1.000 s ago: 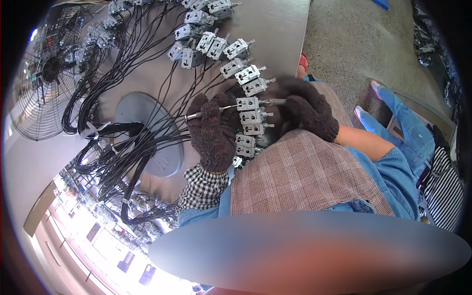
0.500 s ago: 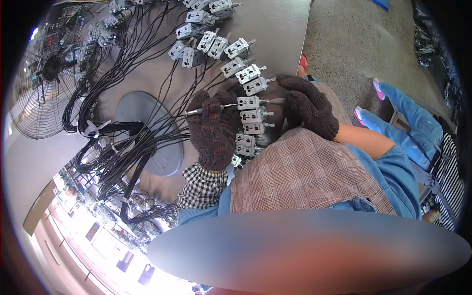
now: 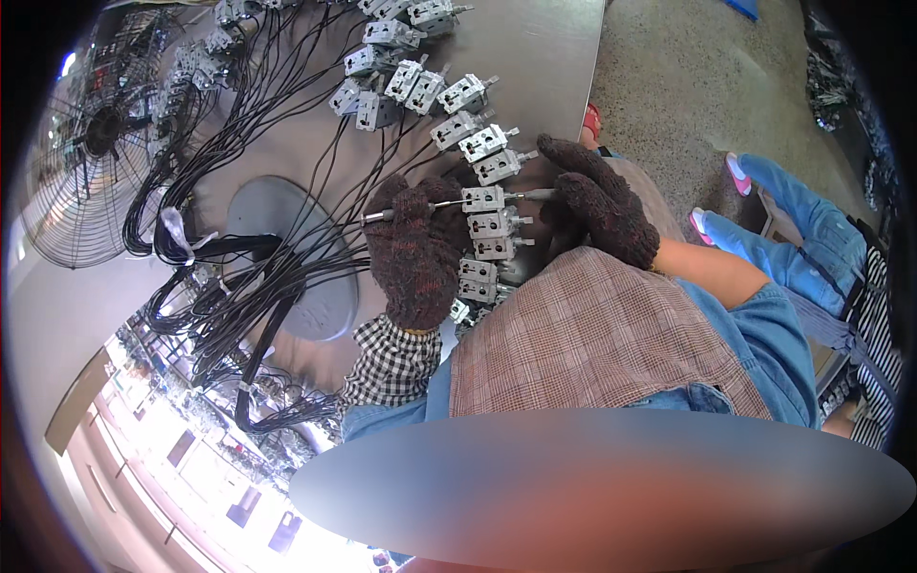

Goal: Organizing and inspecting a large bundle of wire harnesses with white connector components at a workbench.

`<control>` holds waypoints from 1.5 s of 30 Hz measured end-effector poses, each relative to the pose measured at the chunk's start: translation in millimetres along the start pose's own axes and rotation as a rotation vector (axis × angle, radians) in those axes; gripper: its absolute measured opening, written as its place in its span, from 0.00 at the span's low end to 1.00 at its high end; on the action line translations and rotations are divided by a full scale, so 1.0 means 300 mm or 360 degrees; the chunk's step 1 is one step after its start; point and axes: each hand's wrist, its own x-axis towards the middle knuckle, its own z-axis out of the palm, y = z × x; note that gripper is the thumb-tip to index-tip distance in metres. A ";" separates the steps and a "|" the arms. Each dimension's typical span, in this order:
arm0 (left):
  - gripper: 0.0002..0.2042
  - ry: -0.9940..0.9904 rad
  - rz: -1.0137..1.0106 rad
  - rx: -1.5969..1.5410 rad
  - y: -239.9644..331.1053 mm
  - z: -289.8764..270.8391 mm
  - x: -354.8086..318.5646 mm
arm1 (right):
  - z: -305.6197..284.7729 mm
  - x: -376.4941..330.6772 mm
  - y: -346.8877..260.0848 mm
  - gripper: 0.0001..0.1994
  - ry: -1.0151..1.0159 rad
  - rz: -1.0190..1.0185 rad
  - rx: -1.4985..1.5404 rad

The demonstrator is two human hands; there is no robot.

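Observation:
My left hand, in a dark knitted glove, is closed around a thin metal rod with a silver sleeve at its outer end. The rod's slim tip meets the left side of a small silver metal block. From that block's right side, a grey tapered rod runs to my gloved right hand. My right hand's lower fingers close on it, while an upper finger stretches out above; the exact grip is partly hidden. More silver blocks stand in a row alongside, several with small tabs.
Black cables run in bundles over a round grey base on the metal table. A wire fan is at the left. Further blocks line the far side. Another person's denim-clad legs show at the right.
My right hand's upper finger has lifted and straightened a little, away from the lower ones. My left hand and the row of blocks stay almost where they were.

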 end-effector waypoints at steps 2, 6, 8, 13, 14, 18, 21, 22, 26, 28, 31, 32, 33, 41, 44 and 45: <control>0.12 -0.0112 0.0009 0.0137 0.003 -0.009 0.005 | -0.001 0.003 -0.024 0.25 -0.0024 0.0150 -0.0110; 0.12 -0.0038 -0.0061 -0.0049 0.004 0.000 -0.004 | -0.025 -0.009 0.036 0.26 -0.0088 -0.0161 -0.0442; 0.13 -0.0068 -0.0036 -0.0018 0.006 0.000 -0.007 | -0.012 -0.007 0.025 0.28 -0.0044 -0.0157 -0.0010; 0.08 0.0032 -0.0108 -0.0042 0.024 0.043 -0.005 | -0.031 -0.003 0.041 0.29 -0.0085 -0.0347 -0.0385; 0.08 0.0035 -0.0108 -0.0045 0.026 0.049 -0.006 | -0.039 0.000 0.050 0.29 -0.0146 -0.0575 -0.0740; 0.12 0.0003 -0.0082 -0.0057 0.024 0.047 -0.010 | 0.001 -0.013 0.007 0.28 0.0012 -0.0195 -0.0079; 0.13 0.0029 -0.0093 -0.0067 0.026 0.053 -0.009 | -0.012 -0.006 0.024 0.27 -0.0078 -0.0175 -0.0032; 0.14 0.0054 -0.0107 -0.0090 0.026 0.055 -0.008 | -0.010 -0.006 0.012 0.27 -0.0056 -0.0069 -0.0044; 0.14 -0.0013 -0.0105 -0.0060 0.025 0.051 -0.004 | -0.008 -0.003 0.014 0.26 -0.0002 -0.0328 -0.0346; 0.14 0.0037 -0.0053 -0.0105 0.023 0.066 -0.011 | -0.014 -0.011 0.016 0.25 -0.0047 -0.0299 -0.0297; 0.13 0.0048 -0.0109 -0.0040 0.015 0.007 -0.017 | -0.012 0.000 0.059 0.23 -0.0036 -0.0484 -0.0358; 0.13 0.0046 -0.0111 -0.0040 0.011 0.001 -0.018 | -0.011 0.004 0.073 0.23 0.0016 -0.0698 -0.0468; 0.13 0.0008 -0.0093 -0.0036 0.010 -0.001 -0.017 | -0.011 0.003 0.059 0.23 0.0012 -0.0697 -0.0468; 0.12 0.0080 -0.0098 -0.0135 0.021 0.000 -0.031 | -0.010 -0.058 -0.071 0.23 0.0070 0.0062 0.0001; 0.13 -0.0084 -0.0266 -0.0198 0.050 0.029 -0.050 | -0.052 -0.074 -0.028 0.22 -0.0041 -0.0356 -0.0147; 0.13 0.0052 -0.0256 -0.0176 0.046 0.016 -0.069 | -0.049 -0.072 -0.040 0.22 -0.0045 -0.0351 -0.0144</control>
